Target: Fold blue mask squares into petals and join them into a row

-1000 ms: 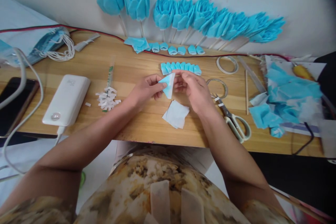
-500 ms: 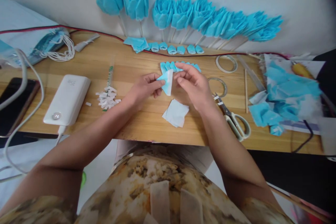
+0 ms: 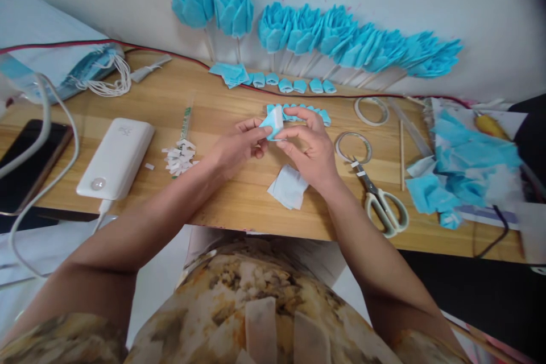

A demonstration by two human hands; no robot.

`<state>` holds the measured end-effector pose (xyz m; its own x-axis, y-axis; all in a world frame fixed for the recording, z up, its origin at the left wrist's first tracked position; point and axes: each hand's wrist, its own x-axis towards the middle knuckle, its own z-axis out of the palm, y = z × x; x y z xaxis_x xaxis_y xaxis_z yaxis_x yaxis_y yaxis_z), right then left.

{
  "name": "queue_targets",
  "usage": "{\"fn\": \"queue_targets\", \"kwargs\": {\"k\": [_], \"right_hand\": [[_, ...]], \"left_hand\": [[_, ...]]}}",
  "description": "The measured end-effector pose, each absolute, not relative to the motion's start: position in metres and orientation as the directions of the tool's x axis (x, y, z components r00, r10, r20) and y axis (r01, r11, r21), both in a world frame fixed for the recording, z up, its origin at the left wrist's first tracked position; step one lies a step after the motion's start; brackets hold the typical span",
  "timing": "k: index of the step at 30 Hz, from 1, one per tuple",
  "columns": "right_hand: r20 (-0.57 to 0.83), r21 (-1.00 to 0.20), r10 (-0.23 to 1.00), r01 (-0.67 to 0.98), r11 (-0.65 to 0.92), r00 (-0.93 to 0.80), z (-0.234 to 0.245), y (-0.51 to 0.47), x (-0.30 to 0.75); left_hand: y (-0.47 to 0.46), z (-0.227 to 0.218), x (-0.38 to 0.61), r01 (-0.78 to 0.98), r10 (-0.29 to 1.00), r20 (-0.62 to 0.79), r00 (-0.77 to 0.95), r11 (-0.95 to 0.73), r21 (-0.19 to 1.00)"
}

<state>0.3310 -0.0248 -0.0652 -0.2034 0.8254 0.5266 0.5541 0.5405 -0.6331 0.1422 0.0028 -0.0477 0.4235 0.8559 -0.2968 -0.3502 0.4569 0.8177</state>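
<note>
Between my hands is a small folded piece of blue fabric [image 3: 272,123] with a white strip along its right edge. My left hand [image 3: 243,139] pinches its left side between thumb and fingers. The thumb and fingers of my right hand [image 3: 310,142] close on its lower right corner. Behind it lies a row of folded blue petals [image 3: 318,114], partly covered by my right hand. Under my hands, a small stack of pale fabric squares [image 3: 289,186] rests on the wooden table. A second row of rolled blue petals [image 3: 293,86] sits farther back.
Blue fabric flowers [image 3: 322,28] on sticks lean on the wall. At right are scissors [image 3: 381,202], tape rolls [image 3: 371,111], a thin stick [image 3: 401,153] and blue scraps [image 3: 473,148]. At left are white paper bits [image 3: 180,158], a power bank [image 3: 116,156] and a phone [image 3: 32,165].
My right hand has come in to the blue piece and now grips its right side. The white edge, upright and flat before, is now folded shorter. The whole view has shifted slightly.
</note>
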Motion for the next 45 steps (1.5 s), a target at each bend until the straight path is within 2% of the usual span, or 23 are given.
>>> {"fn": "queue_targets", "kwargs": {"k": [8, 14, 17, 19, 27, 32, 38, 42, 45], "right_hand": [[0.324, -0.896, 0.943, 0.297, 0.331, -0.074, -0.063, -0.027, 0.324], [0.211, -0.968, 0.977, 0.135, 0.211, -0.015, -0.063, -0.025, 0.326], [0.190, -0.982, 0.981, 0.027, 0.189, 0.030, -0.062, -0.023, 0.331], [0.182, -0.983, 0.983, 0.011, 0.182, 0.026, -0.062, -0.022, 0.333], [0.153, -0.980, 0.988, 0.132, 0.152, -0.006, -0.060, -0.025, 0.328], [0.155, -0.968, 0.988, 0.197, 0.153, -0.007, -0.061, -0.026, 0.327], [0.309, -0.891, 0.951, 0.346, 0.293, -0.010, -0.052, -0.029, 0.326], [0.482, -0.748, 0.873, 0.484, 0.455, -0.075, -0.052, -0.030, 0.327], [0.544, -0.657, 0.830, 0.555, 0.510, -0.119, -0.056, -0.029, 0.328]], "left_hand": [[0.003, -0.052, 0.142, -0.309, 0.862, -0.274, 0.427, 0.424, 0.851], [0.003, -0.053, 0.142, -0.296, 0.856, -0.279, 0.435, 0.429, 0.853], [0.003, -0.050, 0.142, -0.265, 0.846, -0.296, 0.443, 0.440, 0.858], [0.002, -0.049, 0.142, -0.234, 0.841, -0.305, 0.448, 0.439, 0.867], [0.001, -0.054, 0.142, -0.086, 0.839, -0.233, 0.492, 0.313, 0.946], [0.002, -0.054, 0.142, -0.043, 0.837, -0.232, 0.495, 0.290, 0.956], [0.001, -0.052, 0.142, -0.102, 0.812, -0.288, 0.508, 0.389, 0.916], [0.001, -0.049, 0.142, -0.156, 0.798, -0.302, 0.521, 0.437, 0.886], [0.001, -0.048, 0.141, -0.170, 0.798, -0.309, 0.518, 0.450, 0.877]]}}
